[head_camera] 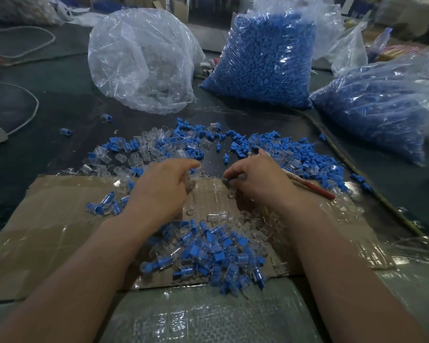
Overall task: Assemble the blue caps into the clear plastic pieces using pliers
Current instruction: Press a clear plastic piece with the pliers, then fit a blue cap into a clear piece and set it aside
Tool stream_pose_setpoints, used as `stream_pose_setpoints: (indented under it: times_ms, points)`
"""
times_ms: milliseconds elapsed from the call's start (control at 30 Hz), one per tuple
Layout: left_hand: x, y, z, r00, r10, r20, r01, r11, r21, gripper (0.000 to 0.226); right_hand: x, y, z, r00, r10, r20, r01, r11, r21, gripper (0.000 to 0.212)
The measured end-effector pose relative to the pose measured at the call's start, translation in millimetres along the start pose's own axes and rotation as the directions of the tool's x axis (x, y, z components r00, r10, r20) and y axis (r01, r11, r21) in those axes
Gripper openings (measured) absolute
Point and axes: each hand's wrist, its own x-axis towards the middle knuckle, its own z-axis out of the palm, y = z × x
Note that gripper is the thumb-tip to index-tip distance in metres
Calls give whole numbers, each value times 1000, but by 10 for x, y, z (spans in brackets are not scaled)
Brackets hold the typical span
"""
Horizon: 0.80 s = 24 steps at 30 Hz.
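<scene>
**Pliers Closing In on the Next Cap**

I am watching the right hand (258, 179) wrapping its grip around the red-handled pliers (315, 188), with the nose pointing toward the left hand (159, 189). Those fingers are curling over something clear, and I cannot tell whether that grip is holding a piece. Seating a cap appears to be in hand, calling next for a steady squeeze. Loose blue caps (307, 154) and clear plastic pieces (144, 149) are lying beyond on the worktop (60, 107).

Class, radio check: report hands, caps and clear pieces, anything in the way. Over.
Right hand grips pliers. Left hand curled at a clear piece, grip unclear. Assembled pile nearest, loose caps beyond. Nothing blocking.
</scene>
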Motion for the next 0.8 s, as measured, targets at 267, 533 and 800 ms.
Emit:
stream_pose_setpoints:
  times_ms: [267,533,800]
  points:
    - [34,-38,-80,966,-22,-256,15,999,-30,36,-29,19,28,992,-45,-119,46,999,4,17]
    - [6,-20,-60,980,-20,-198,25,999,23,32,-40,51,32,964,10,-265,16,995,95,11]
    - [-42,51,-71,972,61,-225,-65,998,-10,31,-59,34,-33,952,57,-300,-15,990,141,10]
